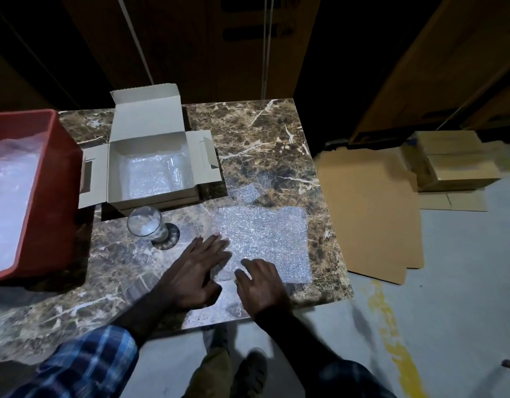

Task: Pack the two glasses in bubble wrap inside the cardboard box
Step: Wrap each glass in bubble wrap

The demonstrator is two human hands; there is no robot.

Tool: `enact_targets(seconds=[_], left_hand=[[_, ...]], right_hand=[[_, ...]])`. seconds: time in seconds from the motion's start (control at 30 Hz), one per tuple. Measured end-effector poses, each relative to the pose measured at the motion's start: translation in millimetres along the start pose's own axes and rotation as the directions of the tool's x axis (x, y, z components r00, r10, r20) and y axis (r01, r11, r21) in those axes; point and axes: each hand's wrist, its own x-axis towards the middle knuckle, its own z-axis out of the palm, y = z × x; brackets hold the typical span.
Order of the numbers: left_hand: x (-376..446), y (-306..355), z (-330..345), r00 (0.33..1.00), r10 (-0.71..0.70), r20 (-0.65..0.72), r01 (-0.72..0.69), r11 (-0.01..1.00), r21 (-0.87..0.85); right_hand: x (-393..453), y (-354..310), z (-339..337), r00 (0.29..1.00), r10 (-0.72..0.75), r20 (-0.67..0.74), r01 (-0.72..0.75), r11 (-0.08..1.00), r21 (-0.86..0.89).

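On the bubble wrap sheet point(262, 242), left hand point(195, 272) and right hand point(261, 285), fingers flat.

A flat rectangular sheet of clear bubble wrap point(262, 239) lay on the brown marble-patterned table point(265, 133). The left hand point(196, 271) rested flat on the sheet's left edge, fingers straight. The right hand point(259, 280) pressed on its near edge, fingers slightly bent. An empty clear drinking glass point(146, 224) stood upright just left of the sheet. Behind it, the open grey cardboard box point(150, 156) held a second clear glass wrapped in bubble wrap point(176, 172). A red plastic crate point(55, 173) sat at the table's left end.
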Motion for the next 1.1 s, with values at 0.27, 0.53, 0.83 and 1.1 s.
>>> enact_targets(seconds=[0.27, 0.53, 0.83, 1.1], left_hand=[[-4, 7, 13, 0.993, 0.094, -0.068, -0.083, 0.986, 0.143], [-8, 19, 5, 0.949, 0.111, -0.294, -0.096, 0.993, 0.064], [5, 13, -1, 0.999, 0.029, -0.016, -0.026, 0.988, 0.154], [-5, 6, -20, 0.992, 0.046, -0.114, -0.025, 0.984, 0.178]], right_hand=[[-5, 13, -15, 0.995, -0.068, -0.074, 0.076, 0.991, 0.109], [4, -10, -20, 1.0, -0.008, 0.019, 0.009, 1.0, -0.013], [-7, 3, -32, 0.997, -0.073, 0.035, 0.058, 0.946, 0.318], [4, 6, -39, 0.98, -0.182, -0.078, 0.194, 0.96, 0.201]])
